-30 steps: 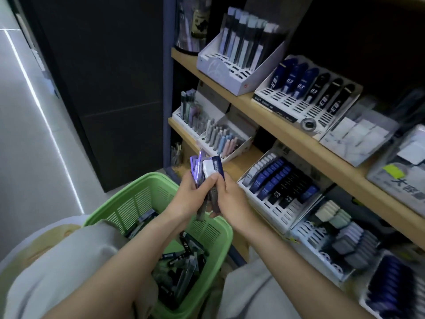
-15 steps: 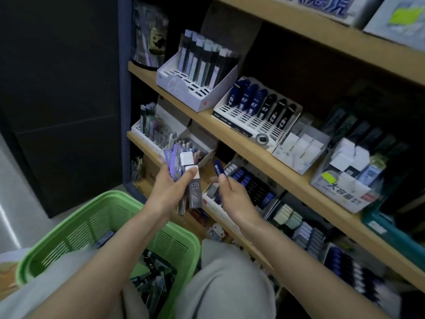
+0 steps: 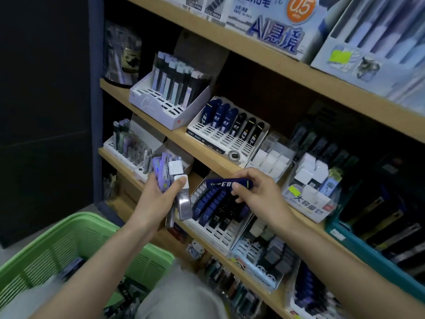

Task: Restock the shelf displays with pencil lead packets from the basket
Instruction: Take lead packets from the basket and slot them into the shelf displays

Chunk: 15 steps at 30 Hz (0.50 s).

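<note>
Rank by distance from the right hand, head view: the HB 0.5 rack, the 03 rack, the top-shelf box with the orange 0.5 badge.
From the right hand:
1. HB 0.5 rack, just beneath the hand.
2. 03 rack, one shelf up.
3. orange-badge box, top shelf.

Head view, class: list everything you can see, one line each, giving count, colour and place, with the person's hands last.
shelves: several, tan wood, right
basket: one, green, lower left, packets inside
tall-packet tray: one, white, middle shelf, left
E0 tray: one, white, middle shelf
HB tray: one, white, lower shelf
packet bundle: several, purple and white, left hand
blue packet: one, dark blue, right hand
left hand: grips packet bundle
right hand: pinches blue packet
</note>
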### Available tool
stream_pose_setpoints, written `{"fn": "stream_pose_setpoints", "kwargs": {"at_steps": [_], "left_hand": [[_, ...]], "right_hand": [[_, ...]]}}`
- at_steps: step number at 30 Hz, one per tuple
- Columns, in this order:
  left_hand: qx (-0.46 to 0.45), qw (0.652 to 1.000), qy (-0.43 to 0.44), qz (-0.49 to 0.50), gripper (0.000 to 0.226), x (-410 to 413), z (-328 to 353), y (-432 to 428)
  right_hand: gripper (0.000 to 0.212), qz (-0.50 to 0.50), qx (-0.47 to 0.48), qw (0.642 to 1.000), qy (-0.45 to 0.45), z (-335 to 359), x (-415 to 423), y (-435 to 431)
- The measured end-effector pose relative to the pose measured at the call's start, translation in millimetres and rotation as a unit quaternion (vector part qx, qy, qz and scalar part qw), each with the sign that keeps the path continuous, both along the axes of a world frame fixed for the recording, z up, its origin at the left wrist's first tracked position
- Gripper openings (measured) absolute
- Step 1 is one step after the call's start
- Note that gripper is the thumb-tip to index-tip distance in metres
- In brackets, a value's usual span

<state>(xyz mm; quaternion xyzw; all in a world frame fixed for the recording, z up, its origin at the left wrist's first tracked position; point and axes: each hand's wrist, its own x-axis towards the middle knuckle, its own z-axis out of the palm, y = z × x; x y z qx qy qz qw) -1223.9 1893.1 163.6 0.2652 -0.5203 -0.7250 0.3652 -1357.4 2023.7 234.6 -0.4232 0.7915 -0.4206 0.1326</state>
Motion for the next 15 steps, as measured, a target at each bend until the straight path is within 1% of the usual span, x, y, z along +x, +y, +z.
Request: {"fn": "stream_pose_setpoints", "kwargs": {"at_steps": [3, 5, 10, 13, 15], "left_hand": [[-0.020, 1.000, -0.010, -0.008, 0.024, -5, 8, 3], [-0.033, 0.999, -0.015, -0.009, 0.025, -10, 13, 2], [-0.061, 0.998, -0.035, -0.008, 0.029, -22, 18, -6], [-0.071, 0.997, -0.039, -0.006, 0.035, -28, 17, -12], [-0.068, 0.997, -0.033, -0.006, 0.033, -30, 15, -16]], "right_hand": [[0.014, -0.013, -0.042, 0.998, -0.040, 19, -14, 12], [0.012, -0.028, -0.075, 0.996, -0.032, 35, -24, 16], [0.010, -0.066, -0.113, 0.989, 0.064, 61, -49, 0], [0.011, -0.078, -0.107, 0.981, 0.141, 64, -60, -27], [0.013, -0.080, -0.098, 0.976, 0.177, 61, -67, -47]]}}
